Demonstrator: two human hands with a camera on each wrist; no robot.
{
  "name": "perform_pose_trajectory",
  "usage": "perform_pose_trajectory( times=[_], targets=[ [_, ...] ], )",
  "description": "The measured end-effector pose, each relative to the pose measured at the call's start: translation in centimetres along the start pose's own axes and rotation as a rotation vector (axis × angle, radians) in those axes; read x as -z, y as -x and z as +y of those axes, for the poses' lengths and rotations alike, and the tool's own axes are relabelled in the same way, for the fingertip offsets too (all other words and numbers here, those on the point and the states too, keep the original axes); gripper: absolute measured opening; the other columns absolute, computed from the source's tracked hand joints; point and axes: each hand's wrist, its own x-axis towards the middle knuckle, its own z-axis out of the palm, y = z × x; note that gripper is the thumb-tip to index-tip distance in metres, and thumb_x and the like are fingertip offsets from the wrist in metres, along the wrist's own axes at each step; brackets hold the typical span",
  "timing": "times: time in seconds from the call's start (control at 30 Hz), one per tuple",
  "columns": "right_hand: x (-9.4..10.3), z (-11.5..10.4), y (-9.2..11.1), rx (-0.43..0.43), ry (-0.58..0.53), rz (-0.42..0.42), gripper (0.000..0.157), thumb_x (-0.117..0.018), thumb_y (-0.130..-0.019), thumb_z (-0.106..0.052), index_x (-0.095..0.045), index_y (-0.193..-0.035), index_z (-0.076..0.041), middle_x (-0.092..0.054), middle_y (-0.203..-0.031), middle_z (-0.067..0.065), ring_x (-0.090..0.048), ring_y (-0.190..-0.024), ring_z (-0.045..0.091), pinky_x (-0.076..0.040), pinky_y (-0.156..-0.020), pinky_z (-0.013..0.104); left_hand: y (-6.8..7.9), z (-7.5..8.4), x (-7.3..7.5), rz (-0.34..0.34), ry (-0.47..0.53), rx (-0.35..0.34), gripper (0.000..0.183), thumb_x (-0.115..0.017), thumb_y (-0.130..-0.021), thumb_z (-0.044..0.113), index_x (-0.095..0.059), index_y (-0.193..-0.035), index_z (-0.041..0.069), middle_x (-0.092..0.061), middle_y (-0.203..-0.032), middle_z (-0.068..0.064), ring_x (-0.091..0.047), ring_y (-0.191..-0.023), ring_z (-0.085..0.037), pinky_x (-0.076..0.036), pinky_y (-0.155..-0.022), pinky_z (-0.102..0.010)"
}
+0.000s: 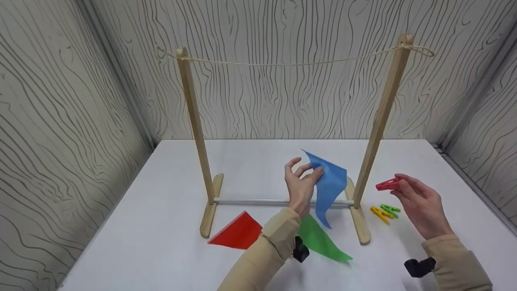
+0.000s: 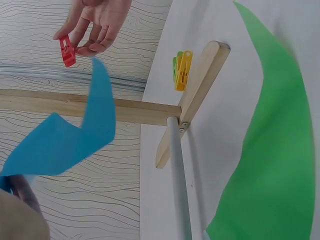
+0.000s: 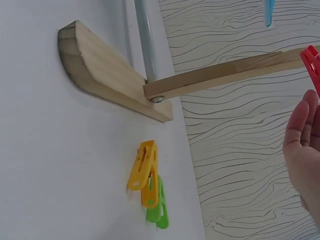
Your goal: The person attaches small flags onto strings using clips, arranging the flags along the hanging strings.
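Note:
My left hand (image 1: 301, 184) pinches a blue cloth pennant (image 1: 333, 182) between thumb and finger near its upper edge. The pennant hangs over the rack's lower bar, its pointed tail drooping. To the right, my right hand (image 1: 424, 204) holds a red clothespin (image 1: 387, 184) in its fingertips, raised above the table. In the left wrist view the blue pennant (image 2: 65, 140) is spread in front of the rack's post, and the red clothespin (image 2: 67, 51) shows beyond it. A yellow clothespin (image 1: 381, 214) and a green clothespin (image 1: 390, 210) lie side by side below the right hand.
A wooden rack stands on the white table (image 1: 133, 226), with a left post (image 1: 196, 125), a right post (image 1: 383, 117) and a string (image 1: 282, 64) tied across their tops. A red pennant (image 1: 238, 232) and a green pennant (image 1: 323, 240) lie in front, partly behind the left sleeve.

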Motion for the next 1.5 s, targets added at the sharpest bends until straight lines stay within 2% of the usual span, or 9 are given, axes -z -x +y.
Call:
perform_pose_trajectory(
  times=[0.33,0.63,0.73,0.93,1.13,1.33,1.5],
  targets=[
    [-1.8,-1.3,-1.5,0.019,-0.053,-0.03,0.03,-0.043,-0.105,-0.001,-0.063,-0.127,-0.006,-0.065,-0.121,0.003,-0.069,-0.111,0.013,-0.055,-0.097,0.021,-0.6,2.0,0.6,-0.059,0.006,0.025,0.063,-0.073,-0.09,0.006,-0.042,-0.145,0.001,-0.069,-0.11,-0.015,-0.075,-0.096,-0.025,-0.06,-0.092,-0.039],
    [-3.5,-2.6,-2.8,0.061,-0.105,-0.084,0.03,-0.042,-0.104,0.003,-0.063,-0.126,0.001,-0.067,-0.116,0.008,-0.072,-0.107,0.017,-0.054,-0.098,0.024,-1.1,4.1,1.4,-0.121,0.023,-0.046,0.049,-0.066,-0.095,0.007,-0.05,-0.142,0.004,-0.059,-0.092,-0.004,-0.072,-0.1,-0.023,-0.059,-0.094,-0.043],
    [-4.1,-3.1,-3.2,0.084,-0.091,-0.097,0.03,-0.042,-0.104,0.004,-0.062,-0.126,0.002,-0.067,-0.116,0.008,-0.072,-0.107,0.017,-0.054,-0.099,0.024,-1.2,4.8,1.6,-0.145,0.025,-0.067,0.047,-0.064,-0.095,0.007,-0.05,-0.14,0.004,-0.06,-0.099,-0.007,-0.07,-0.104,-0.026,-0.059,-0.095,-0.045],
    [-5.3,-4.1,-4.0,0.126,-0.068,-0.092,0.029,-0.044,-0.104,0.003,-0.061,-0.127,0.001,-0.068,-0.115,0.008,-0.071,-0.107,0.016,-0.053,-0.1,0.024,-1.3,6.3,1.7,-0.156,0.022,-0.076,0.044,-0.065,-0.094,0.004,-0.052,-0.136,0.002,-0.06,-0.124,-0.02,-0.066,-0.118,-0.034,-0.055,-0.1,-0.049],
    [-6.5,-5.1,-4.7,0.161,-0.078,-0.082,0.029,-0.046,-0.103,0.004,-0.059,-0.128,0.003,-0.069,-0.114,0.01,-0.072,-0.107,0.018,-0.053,-0.099,0.026,-1.5,7.4,1.4,-0.153,0.031,-0.053,0.05,-0.069,-0.091,0.0,-0.051,-0.138,0.001,-0.062,-0.134,-0.022,-0.068,-0.117,-0.036,-0.058,-0.095,-0.047],
    [-7.6,-6.2,-5.1,0.203,-0.084,-0.071,0.028,-0.047,-0.102,0.004,-0.06,-0.127,0.004,-0.068,-0.112,0.011,-0.072,-0.105,0.018,-0.054,-0.099,0.026,-1.5,8.4,1.1,-0.142,0.028,-0.059,0.055,-0.073,-0.089,0.002,-0.05,-0.139,0.001,-0.065,-0.128,-0.024,-0.069,-0.113,-0.037,-0.06,-0.092,-0.047],
    [-8.4,-7.1,-5.6,0.242,-0.079,-0.076,0.027,-0.047,-0.102,0.005,-0.061,-0.125,0.006,-0.068,-0.11,0.012,-0.072,-0.102,0.019,-0.054,-0.099,0.026,-1.6,9.3,0.7,-0.126,-0.018,-0.086,0.048,-0.075,-0.09,0.009,-0.055,-0.134,0.0,-0.07,-0.11,-0.019,-0.072,-0.108,-0.035,-0.061,-0.088,-0.045]
  ],
)
